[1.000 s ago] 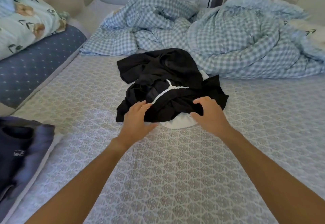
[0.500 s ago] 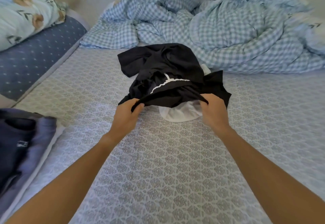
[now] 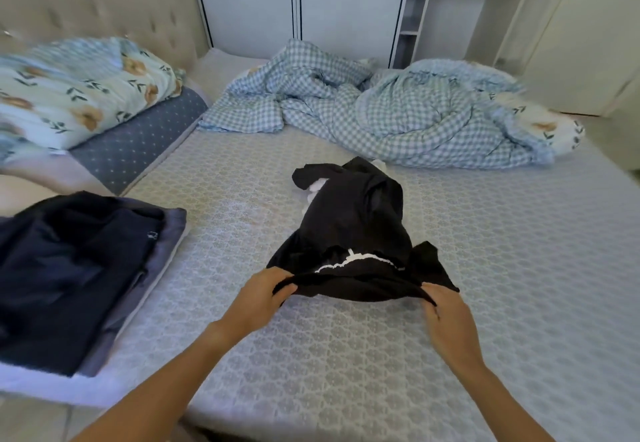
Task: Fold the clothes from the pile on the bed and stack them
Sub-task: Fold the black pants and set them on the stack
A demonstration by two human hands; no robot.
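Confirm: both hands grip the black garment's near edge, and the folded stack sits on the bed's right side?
Not quite. Both hands, left and right, do grip the black garment, but the head view shows the folded stack on the left side.

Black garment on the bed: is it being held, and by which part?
Yes. The left hand and right hand each pinch the near edge of the black garment, one at each end.

Your bed (image 3: 381, 355) carries a crumpled black garment (image 3: 353, 233) at its middle, a stack of dark folded clothes (image 3: 69, 268) at near left, a checked duvet (image 3: 398, 112) bunched along the far side, and floral pillows (image 3: 69, 95) at far left.
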